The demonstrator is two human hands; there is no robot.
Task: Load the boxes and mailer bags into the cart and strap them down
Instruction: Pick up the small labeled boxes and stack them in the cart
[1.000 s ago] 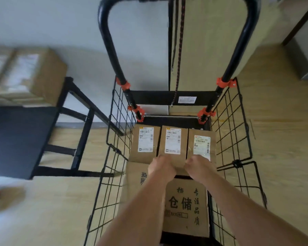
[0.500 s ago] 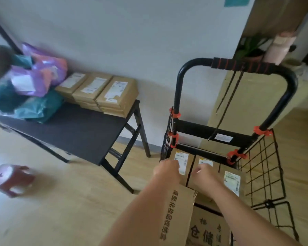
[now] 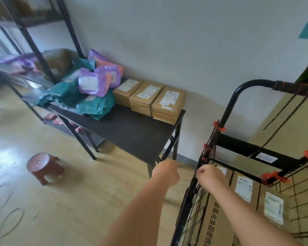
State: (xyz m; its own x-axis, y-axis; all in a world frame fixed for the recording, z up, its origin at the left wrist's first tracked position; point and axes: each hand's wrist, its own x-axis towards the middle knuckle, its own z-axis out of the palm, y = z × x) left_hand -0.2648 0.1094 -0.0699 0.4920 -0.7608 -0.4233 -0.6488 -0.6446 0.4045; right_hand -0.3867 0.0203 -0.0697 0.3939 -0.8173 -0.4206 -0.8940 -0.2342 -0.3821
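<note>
Pale grey wall backs a black bench (image 3: 132,132) that stands left of the wire cart (image 3: 226,110); loading looks only partly done, as I judge it. Three labelled boxes in the cart (image 3: 244,187) sit side by side across its handle end, with a large printed carton (image 3: 215,219) nearer the person; left to move are the boxes on the bench (image 3: 149,98), in three piles just beside one another at its right end, and the heap of purple and teal mailer bags (image 3: 89,87) touching them on the left; strapping looks not begun, since the dark cord (image 3: 281,125) hangs loose from the cart's handle.

Bench boxes lie flat, labels up, long axes running from the front edge back toward the wall; cart boxes turn their labels up to the camera, long axes running from the handle toward the person.

Left hand (image 3: 165,172) hovers over the floor between bench and cart, fingers curled under, nothing seen in them; right hand (image 3: 210,176) is at the cart's left rim, fingers curled; whether they touch the wire I cannot tell.
</note>
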